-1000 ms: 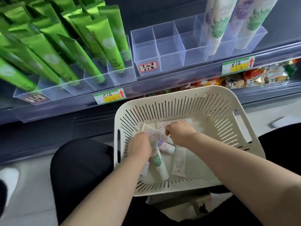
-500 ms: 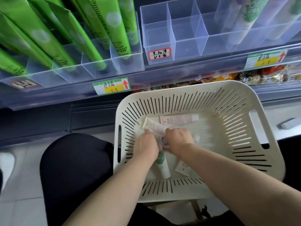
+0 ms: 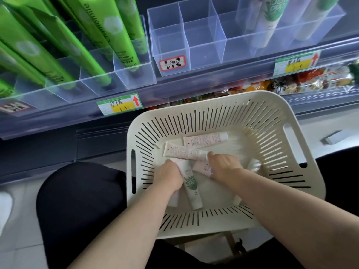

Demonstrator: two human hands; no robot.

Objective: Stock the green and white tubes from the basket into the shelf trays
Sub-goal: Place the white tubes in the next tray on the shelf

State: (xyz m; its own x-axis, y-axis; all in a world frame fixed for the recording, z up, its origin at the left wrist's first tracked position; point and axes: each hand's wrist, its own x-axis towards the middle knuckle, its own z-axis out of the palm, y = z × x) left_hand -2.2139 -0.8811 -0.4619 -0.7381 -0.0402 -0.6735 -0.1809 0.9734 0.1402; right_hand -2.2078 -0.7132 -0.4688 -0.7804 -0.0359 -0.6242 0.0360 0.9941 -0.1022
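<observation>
A cream slotted basket [image 3: 229, 105] sits in front of me below the shelf. Inside lies a green and white tube [image 3: 191, 186], cap toward me. My left hand [image 3: 170, 177] grips its upper end. My right hand [image 3: 224, 166] is curled over a pale pink tube [image 3: 203, 167] beside it. Two more pinkish tubes [image 3: 184, 151] [image 3: 205, 139] lie further back in the basket. The clear divided shelf tray [image 3: 204, 41] above has bare front cells, with green and white tubes [image 3: 269, 18] standing at its right.
A second clear tray [image 3: 134, 74] on the left holds several bright green tubes [image 3: 83, 43]. Price labels [image 3: 119, 104] line the shelf edge. Snack packets [image 3: 291, 80] fill the lower shelf. My dark-clothed knee [image 3: 81, 200] is left of the basket.
The view has tilted down and closer to the basket. My left hand has taken hold of the green and white tube; my right hand shifted slightly right over the pink tube.
</observation>
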